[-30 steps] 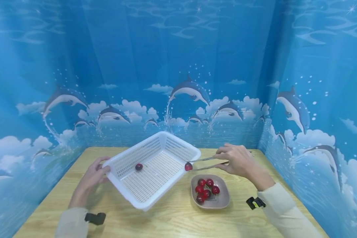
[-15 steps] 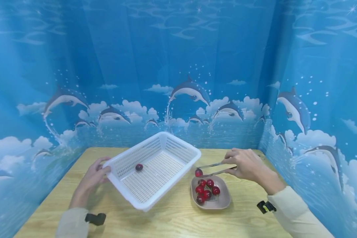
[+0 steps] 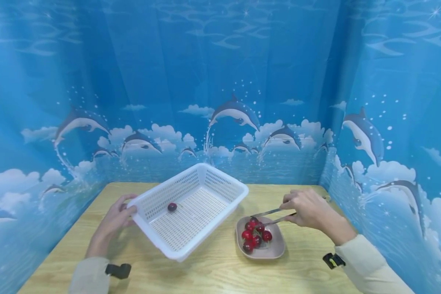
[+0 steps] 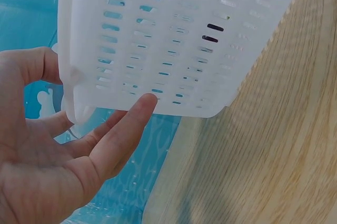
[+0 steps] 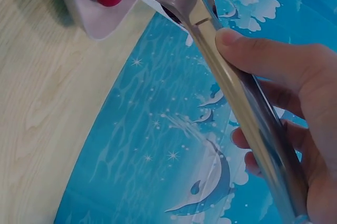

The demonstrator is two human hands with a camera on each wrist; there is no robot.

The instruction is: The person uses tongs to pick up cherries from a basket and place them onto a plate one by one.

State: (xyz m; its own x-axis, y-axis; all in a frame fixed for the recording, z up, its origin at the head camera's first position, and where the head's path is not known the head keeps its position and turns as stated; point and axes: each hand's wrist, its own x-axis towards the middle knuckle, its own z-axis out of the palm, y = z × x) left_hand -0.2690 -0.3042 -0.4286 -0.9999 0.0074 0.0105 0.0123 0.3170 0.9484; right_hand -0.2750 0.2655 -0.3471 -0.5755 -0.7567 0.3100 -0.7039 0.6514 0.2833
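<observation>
My left hand [image 3: 115,216] grips the near-left rim of a white perforated plastic basket [image 3: 191,228], held tilted with its inside towards me. In the left wrist view the thumb and fingers [image 4: 124,134] lie around that end. One dark red cherry [image 3: 172,207] lies in the basket. My right hand [image 3: 306,208] holds metal tongs [image 5: 237,92], their tips over a pinkish bowl [image 3: 275,251] on the table. A dark cherry [image 3: 254,219] shows at the tips, on top of several other red cherries [image 3: 247,235]. Whether the tips still pinch it is unclear.
The light wooden table [image 3: 206,273] lies under basket and bowl. A blue curtain [image 3: 220,61] with printed dolphins surrounds the table at the back and sides. The basket's right side is close to the bowl's left edge.
The tongs with a cherry have moved from the basket's right rim rightward and down into the bowl, along with my right hand. My left hand and the basket have stayed put.
</observation>
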